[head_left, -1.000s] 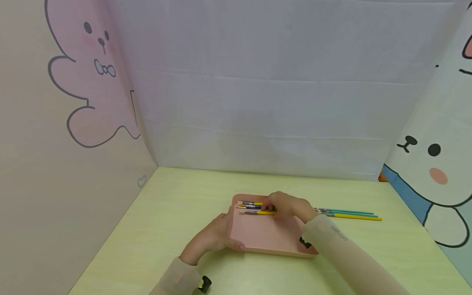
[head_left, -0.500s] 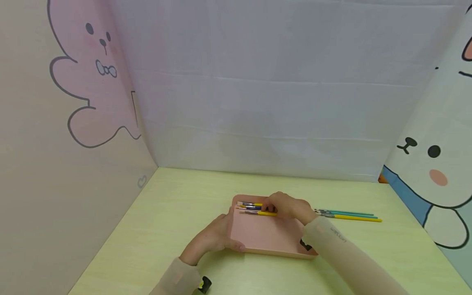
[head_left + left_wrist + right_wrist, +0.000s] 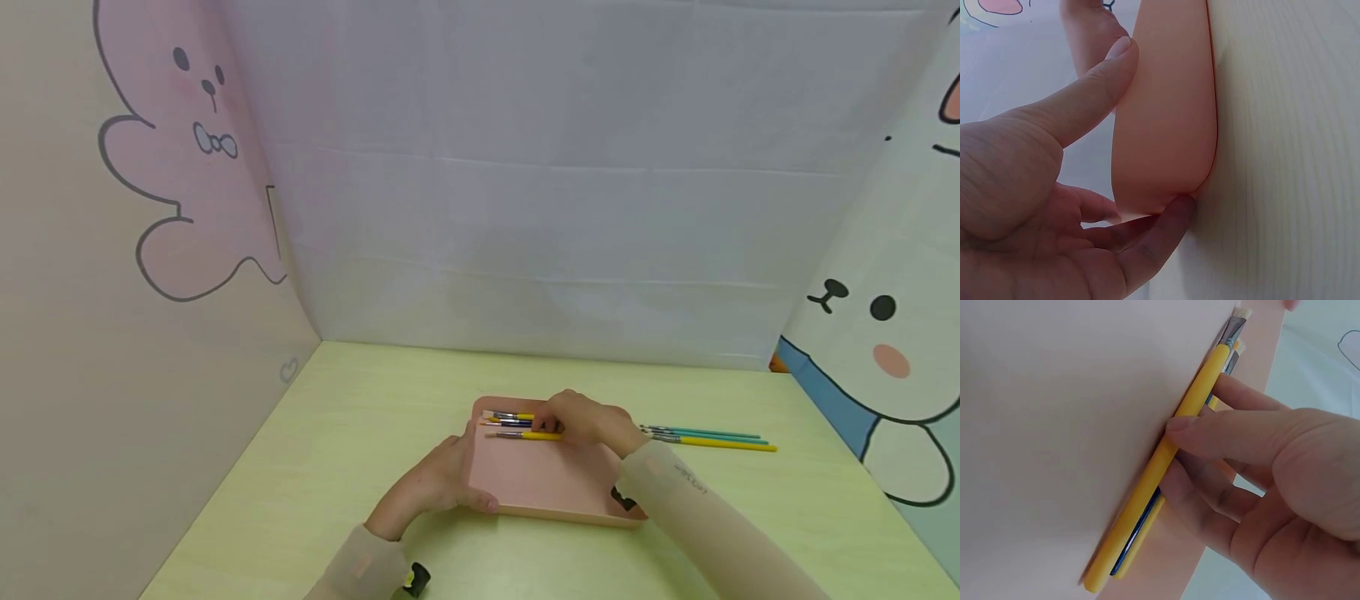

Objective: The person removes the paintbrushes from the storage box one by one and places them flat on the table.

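Observation:
A shallow pink tray (image 3: 547, 479) rests on the table in the head view. At its left front corner, my left hand (image 3: 442, 479) grips it; the left wrist view shows the thumb against one wall and the fingers round the corner. Inside the tray, my right hand (image 3: 581, 418) pinches a yellow paintbrush (image 3: 1154, 469) between thumb and fingers. Two more paintbrushes, one with a blue handle (image 3: 1135, 534) and one with a yellow handle (image 3: 1139, 540), lie close beside it along the tray's back wall. Their middles are hidden by the right hand.
Right of the tray lie several paintbrushes on the table: teal ones (image 3: 720, 433) and a thick yellow one (image 3: 727, 443). A pale fabric wall (image 3: 525, 250) closes the back, with printed cartoon panels on both sides.

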`<state>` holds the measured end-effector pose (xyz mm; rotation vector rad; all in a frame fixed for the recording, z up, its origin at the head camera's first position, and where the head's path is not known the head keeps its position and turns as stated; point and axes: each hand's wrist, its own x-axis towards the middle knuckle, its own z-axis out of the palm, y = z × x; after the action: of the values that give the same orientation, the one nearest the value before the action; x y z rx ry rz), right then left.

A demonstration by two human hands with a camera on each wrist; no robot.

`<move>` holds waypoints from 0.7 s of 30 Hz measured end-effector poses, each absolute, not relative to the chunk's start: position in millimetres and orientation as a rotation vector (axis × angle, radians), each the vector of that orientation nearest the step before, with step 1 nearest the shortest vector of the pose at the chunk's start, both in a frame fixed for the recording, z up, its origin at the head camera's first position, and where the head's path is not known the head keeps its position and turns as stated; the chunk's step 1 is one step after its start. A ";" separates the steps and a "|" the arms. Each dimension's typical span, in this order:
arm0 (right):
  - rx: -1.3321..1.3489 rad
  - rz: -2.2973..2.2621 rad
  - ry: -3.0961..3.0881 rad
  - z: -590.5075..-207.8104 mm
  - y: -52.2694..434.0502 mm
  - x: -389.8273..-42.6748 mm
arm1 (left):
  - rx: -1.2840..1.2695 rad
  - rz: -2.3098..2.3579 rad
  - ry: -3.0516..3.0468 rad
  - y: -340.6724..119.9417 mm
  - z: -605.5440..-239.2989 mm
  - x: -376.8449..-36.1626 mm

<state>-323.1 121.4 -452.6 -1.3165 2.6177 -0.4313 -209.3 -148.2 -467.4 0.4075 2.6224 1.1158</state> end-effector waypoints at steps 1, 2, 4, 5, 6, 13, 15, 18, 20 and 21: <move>-1.314 -0.441 2.611 -452.6 122.2 -323.2 | 0.406 1.116 2.621 -148.0 -467.6 -209.2; -1.306 -0.452 2.603 -452.4 122.9 -323.3 | 0.412 1.114 2.623 -148.0 -467.5 -209.2; -1.286 -0.468 2.590 -452.0 124.2 -323.2 | 0.423 1.116 2.624 -147.7 -467.6 -208.8; -1.284 -0.476 2.581 -451.7 124.5 -323.4 | 0.426 1.112 2.628 -147.7 -467.9 -208.7; -1.281 -0.482 2.577 -451.3 124.9 -323.5 | 0.430 1.110 2.629 -147.8 -468.1 -208.5; -1.195 -0.548 2.580 -445.0 128.9 -321.0 | 0.444 1.111 2.630 -149.4 -468.9 -210.1; -1.151 -0.585 2.576 -441.7 131.4 -319.8 | 0.448 1.104 2.636 -149.6 -468.7 -210.7; -1.125 -0.645 2.564 -436.0 135.8 -317.9 | 0.437 1.101 2.635 -149.7 -468.4 -210.6; -1.149 -0.661 2.558 -432.7 138.8 -317.5 | 0.430 1.100 2.634 -149.6 -468.6 -210.4; -1.163 -0.662 2.558 -431.2 140.4 -317.3 | 0.428 1.103 2.631 -149.6 -468.7 -210.2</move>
<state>-317.3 140.4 -431.2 -1.1626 2.5582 -0.6620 -210.2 -149.6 -468.7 0.4282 2.6310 1.1029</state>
